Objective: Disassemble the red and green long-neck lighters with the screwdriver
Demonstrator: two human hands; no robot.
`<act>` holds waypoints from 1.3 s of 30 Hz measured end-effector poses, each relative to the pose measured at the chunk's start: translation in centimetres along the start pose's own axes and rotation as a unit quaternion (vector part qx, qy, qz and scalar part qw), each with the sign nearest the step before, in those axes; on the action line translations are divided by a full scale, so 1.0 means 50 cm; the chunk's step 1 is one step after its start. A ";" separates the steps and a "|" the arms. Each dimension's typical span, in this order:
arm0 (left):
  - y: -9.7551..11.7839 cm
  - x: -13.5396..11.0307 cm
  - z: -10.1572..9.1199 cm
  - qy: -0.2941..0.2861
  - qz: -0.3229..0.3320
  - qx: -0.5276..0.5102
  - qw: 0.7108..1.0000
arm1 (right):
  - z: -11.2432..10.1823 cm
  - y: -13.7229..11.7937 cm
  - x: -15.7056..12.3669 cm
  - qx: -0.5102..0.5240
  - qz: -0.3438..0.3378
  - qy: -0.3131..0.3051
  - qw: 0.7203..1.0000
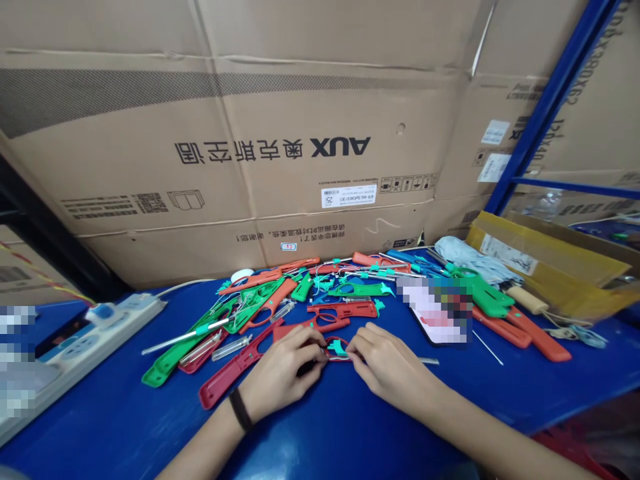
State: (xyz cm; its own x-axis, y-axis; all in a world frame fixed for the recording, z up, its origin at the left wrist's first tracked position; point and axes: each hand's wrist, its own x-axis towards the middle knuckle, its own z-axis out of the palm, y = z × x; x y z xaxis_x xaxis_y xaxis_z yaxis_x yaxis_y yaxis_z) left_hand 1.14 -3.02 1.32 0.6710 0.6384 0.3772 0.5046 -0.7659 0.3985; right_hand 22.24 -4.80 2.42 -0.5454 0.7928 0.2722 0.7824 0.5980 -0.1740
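Red plastic gun-shaped shell (pixel 240 363) lies flat on the blue tabletop (pixel 125 427) right in front of me, its long grip end pointing toward my left and its ring-shaped trigger guard sitting between my two hands. My left hand (pixel 283 373) is curled around the shell's middle, fingers pinching the guard, a dark band on that wrist. My right hand (pixel 385 363) pinches a small teal plastic trigger piece (pixel 339 347) set inside the guard, fingertips nearly meeting those of the left. Behind them I count roughly five more red or orange shells and about four green shells (pixel 250 303) in a loose heap, though they overlap too much for an exact tally. Several thin metal rods lie among them. One white power strip (pixel 100 333) sits at the left edge, and one large brown cardboard box (pixel 280 147) stands behind everything.
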 end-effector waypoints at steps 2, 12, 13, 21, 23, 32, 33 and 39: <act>0.000 0.000 0.000 0.003 0.000 -0.001 1.000 | 0.000 0.001 0.000 0.022 -0.002 0.017 1.000; 0.001 -0.004 0.000 0.009 -0.004 0.001 1.000 | 0.015 0.007 0.006 0.040 0.000 0.003 0.999; 0.001 -0.004 0.000 0.009 -0.004 0.003 1.000 | 0.011 0.009 0.007 0.035 0.000 -0.003 0.999; -0.001 -0.004 0.001 0.010 -0.004 0.007 1.000 | -0.021 0.011 0.017 -0.017 -0.015 -0.045 0.999; -0.001 -0.004 0.001 0.011 -0.002 0.006 1.000 | -0.023 0.009 0.019 -0.022 -0.017 -0.048 0.998; 0.000 -0.002 -0.001 0.009 0.000 0.009 1.000 | -0.032 -0.003 0.038 -0.032 -0.024 -0.069 0.997; 0.000 -0.001 -0.001 0.010 0.000 0.008 1.000 | -0.034 0.000 0.037 -0.031 -0.020 -0.071 0.997; 0.002 0.000 -0.003 0.010 -0.003 0.008 1.000 | -0.048 0.013 0.036 -0.023 -0.016 -0.093 0.995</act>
State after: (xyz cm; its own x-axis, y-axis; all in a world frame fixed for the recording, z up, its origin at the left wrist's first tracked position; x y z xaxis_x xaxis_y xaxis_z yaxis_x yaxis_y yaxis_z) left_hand 1.14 -3.09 1.48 0.6571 0.6441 0.3917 0.5175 -0.7632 0.3869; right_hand 22.51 -3.27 5.08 -0.6139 0.7836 0.0961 0.7738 0.6213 -0.1230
